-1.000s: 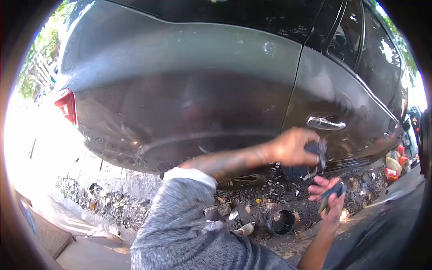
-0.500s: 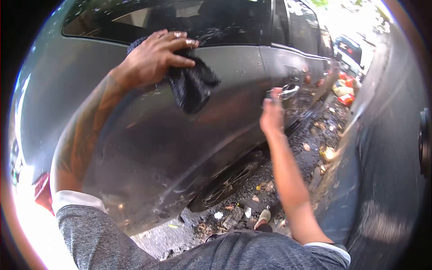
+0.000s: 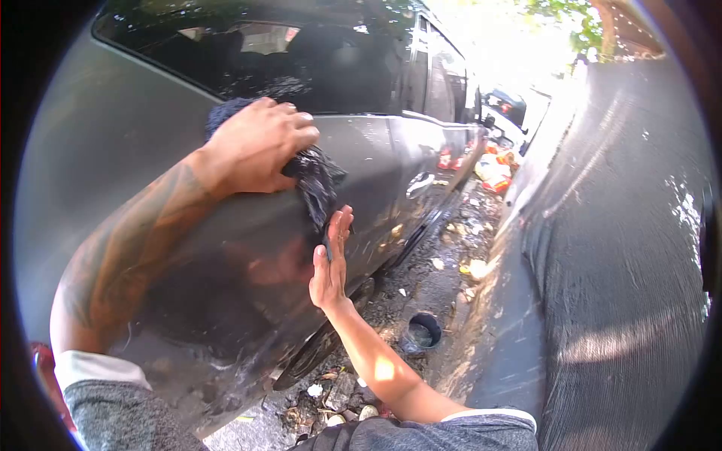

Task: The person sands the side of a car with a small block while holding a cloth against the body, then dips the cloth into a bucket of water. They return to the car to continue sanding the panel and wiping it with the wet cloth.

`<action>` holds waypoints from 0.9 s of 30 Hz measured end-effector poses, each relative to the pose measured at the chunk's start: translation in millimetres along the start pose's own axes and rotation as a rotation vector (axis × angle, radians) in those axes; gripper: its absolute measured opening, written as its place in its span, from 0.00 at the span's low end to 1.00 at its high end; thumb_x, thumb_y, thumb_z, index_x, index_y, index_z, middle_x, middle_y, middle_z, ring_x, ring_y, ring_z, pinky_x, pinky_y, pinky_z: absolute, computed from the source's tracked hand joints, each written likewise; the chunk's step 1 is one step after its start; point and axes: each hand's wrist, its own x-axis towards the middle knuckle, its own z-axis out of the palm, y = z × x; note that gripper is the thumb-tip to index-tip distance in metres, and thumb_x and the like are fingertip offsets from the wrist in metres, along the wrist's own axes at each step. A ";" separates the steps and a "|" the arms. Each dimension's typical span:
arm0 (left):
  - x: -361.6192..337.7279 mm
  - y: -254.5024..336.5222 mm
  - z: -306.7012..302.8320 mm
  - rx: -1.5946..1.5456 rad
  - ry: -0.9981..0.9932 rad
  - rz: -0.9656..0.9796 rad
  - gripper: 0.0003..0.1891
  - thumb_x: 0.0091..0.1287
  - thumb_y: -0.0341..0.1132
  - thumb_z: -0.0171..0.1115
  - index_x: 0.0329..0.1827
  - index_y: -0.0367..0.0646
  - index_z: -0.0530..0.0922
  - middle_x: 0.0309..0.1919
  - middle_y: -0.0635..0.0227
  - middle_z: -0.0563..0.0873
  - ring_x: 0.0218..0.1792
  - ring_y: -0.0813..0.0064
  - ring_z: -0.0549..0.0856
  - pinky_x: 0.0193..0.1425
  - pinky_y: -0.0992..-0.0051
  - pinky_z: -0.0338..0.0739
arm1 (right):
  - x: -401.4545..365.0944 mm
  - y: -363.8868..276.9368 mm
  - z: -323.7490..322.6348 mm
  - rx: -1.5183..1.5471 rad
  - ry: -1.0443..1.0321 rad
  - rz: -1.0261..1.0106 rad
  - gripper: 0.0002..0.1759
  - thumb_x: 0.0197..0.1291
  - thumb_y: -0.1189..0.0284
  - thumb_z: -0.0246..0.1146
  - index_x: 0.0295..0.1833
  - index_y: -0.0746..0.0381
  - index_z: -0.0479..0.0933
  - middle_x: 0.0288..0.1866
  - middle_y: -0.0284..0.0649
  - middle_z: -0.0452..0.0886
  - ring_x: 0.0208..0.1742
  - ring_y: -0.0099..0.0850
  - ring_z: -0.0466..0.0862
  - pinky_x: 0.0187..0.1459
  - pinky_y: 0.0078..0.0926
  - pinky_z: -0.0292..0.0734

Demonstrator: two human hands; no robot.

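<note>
A dark, fuzzy cloth (image 3: 317,180) is bunched under my left hand (image 3: 256,146), whose fingers are curled over it. That hand rests on the grey car (image 3: 218,263), just below its dark side window (image 3: 263,64). One end of the cloth hangs down along the panel. My right hand (image 3: 331,263) is close by the hanging end, with its fingers stretched upward and thumb apart, beside the wet-looking car side. To its right along the body is the shiny door handle (image 3: 420,185).
A dark wall (image 3: 624,225) runs along the right, leaving a narrow, littered strip of ground. On that strip stands a small bucket (image 3: 423,332) with liquid in it. Red and white litter (image 3: 495,171) lies further along. Low on the left is the car's wheel (image 3: 304,357).
My right hand has moved left from near the door handle to the cloth's hanging end. My left hand's fingers have curled more over the cloth. The view has shifted, revealing the bucket.
</note>
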 end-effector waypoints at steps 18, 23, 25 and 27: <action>-1.3 -4.0 -3.7 0.018 -0.078 0.080 0.29 0.44 0.53 0.77 0.43 0.40 0.87 0.54 0.60 0.84 0.60 0.60 0.78 0.67 0.59 0.68 | -4.5 42.1 4.1 0.119 0.172 0.298 0.41 0.83 0.55 0.42 0.84 0.74 0.39 0.88 0.60 0.33 0.88 0.50 0.33 0.84 0.44 0.29; -4.2 0.1 12.0 0.171 0.195 0.161 0.34 0.54 0.65 0.72 0.47 0.40 0.85 0.47 0.59 0.85 0.56 0.58 0.82 0.63 0.57 0.73 | 16.1 56.7 -17.8 0.148 0.144 0.334 0.42 0.82 0.56 0.46 0.84 0.71 0.36 0.88 0.57 0.33 0.89 0.46 0.34 0.85 0.42 0.29; 1.7 3.5 9.3 0.071 0.045 0.079 0.26 0.58 0.58 0.72 0.42 0.41 0.85 0.46 0.63 0.86 0.55 0.61 0.83 0.60 0.59 0.76 | 48.8 105.3 -33.7 -0.076 0.263 0.571 0.40 0.83 0.57 0.45 0.84 0.73 0.40 0.88 0.59 0.35 0.89 0.44 0.36 0.86 0.38 0.30; 4.5 0.4 15.2 0.139 0.085 0.066 0.19 0.58 0.51 0.73 0.37 0.43 0.86 0.43 0.66 0.86 0.53 0.62 0.84 0.55 0.62 0.78 | 32.6 97.3 -21.6 0.021 0.269 0.426 0.40 0.83 0.56 0.44 0.84 0.73 0.41 0.87 0.60 0.35 0.89 0.46 0.35 0.86 0.40 0.31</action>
